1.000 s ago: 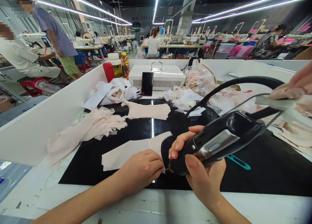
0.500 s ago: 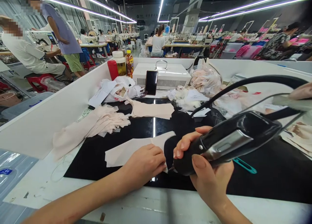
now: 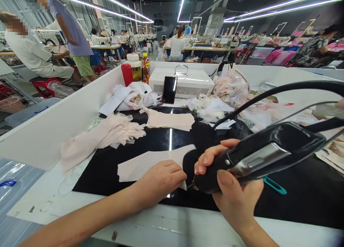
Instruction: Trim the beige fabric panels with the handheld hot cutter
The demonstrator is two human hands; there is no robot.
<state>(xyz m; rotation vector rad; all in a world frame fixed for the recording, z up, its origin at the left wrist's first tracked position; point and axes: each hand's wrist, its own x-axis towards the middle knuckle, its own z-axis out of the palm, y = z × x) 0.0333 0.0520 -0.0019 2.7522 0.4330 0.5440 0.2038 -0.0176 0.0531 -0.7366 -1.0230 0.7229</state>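
A pale pink cut fabric piece (image 3: 146,164) lies flat on the black work surface (image 3: 129,193). My left hand (image 3: 163,179) rests on its near right end, fingers bent and closed on the edge. A small corner of fabric sticks out beyond the fingertips. My right hand (image 3: 236,189) is wrapped round a black corded handheld power tool (image 3: 258,159) with a silver panel on its side. The tool's narrow tip points left, close beside that fabric corner; whether they touch I cannot tell.
A teal slim tool (image 3: 275,185) lies right of my right hand. Farther back are a fabric bundle (image 3: 102,136), another stack of pieces (image 3: 172,119), a phone (image 3: 170,90) and a white metal box (image 3: 185,80). A black cable (image 3: 268,93) arches over the right side.
The whole view has shifted slightly to the right. My right hand and the tool have drawn a little right, away from my left hand. My left hand keeps its place on the fabric.
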